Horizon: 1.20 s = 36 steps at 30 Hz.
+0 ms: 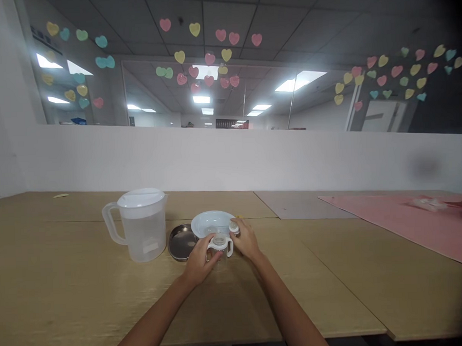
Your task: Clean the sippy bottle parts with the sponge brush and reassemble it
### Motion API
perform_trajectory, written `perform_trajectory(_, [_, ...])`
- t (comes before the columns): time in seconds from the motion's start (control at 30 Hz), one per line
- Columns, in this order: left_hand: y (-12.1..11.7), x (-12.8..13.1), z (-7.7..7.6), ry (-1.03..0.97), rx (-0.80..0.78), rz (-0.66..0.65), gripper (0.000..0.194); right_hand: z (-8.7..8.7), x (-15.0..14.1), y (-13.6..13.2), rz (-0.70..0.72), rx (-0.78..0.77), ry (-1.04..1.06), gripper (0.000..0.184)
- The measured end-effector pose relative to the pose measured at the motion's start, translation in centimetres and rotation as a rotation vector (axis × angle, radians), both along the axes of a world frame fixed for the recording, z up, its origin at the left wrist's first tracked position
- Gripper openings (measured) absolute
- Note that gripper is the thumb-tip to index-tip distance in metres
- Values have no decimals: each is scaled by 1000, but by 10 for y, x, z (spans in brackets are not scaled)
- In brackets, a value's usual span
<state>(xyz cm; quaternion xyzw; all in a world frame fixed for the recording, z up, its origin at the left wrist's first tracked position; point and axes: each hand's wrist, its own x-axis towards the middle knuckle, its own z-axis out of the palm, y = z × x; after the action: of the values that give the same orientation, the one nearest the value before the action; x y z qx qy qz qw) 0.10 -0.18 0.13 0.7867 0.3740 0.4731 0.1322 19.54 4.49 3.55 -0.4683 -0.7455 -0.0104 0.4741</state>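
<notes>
Gripping the light, stiff plastic baby cup (pixel 220 249) by its white handle, the left hand (pixel 199 262) is clamped; the right hand (pixel 248 239) pinches a small capped vial (pixel 233 228) just beside the cup, before a pale blue bowl (pixel 212 220).

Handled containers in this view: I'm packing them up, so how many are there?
2: the lidded plastic pitcher, left of the metal dish, and the two-handled cup, held by the left hand. Another could be hidden behind the white bowl.
</notes>
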Motion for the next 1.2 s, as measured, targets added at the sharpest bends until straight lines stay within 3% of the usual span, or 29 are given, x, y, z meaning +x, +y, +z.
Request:
perform_trajectory(0.17, [-1,0,2,-13,5,3,50,-1,-3,7,99,-152,566,28])
perform_trajectory(0.27, [-2,1,3,-17,-5,-2,50,-3,-4,13,138,-233,725,27])
perform_trajectory(0.4, [-3,0,3,-4,-9,3,50,-7,-3,13,144,-252,631,31])
perform_trajectory(0.6, [0,0,-1,-3,-8,-1,51,-11,-1,7,61,-187,178,30])
perform_trajectory(0.7, [2,0,-3,-12,-6,-2,51,-11,0,6,47,-160,95,29])
perform_trajectory(0.93, [-1,0,2,-9,-7,-11,50,-7,-1,6,90,-124,376,30])
perform_trajectory(1.2, [-2,1,2,2,-7,4,51,-2,3,9,-11,-87,660,24])
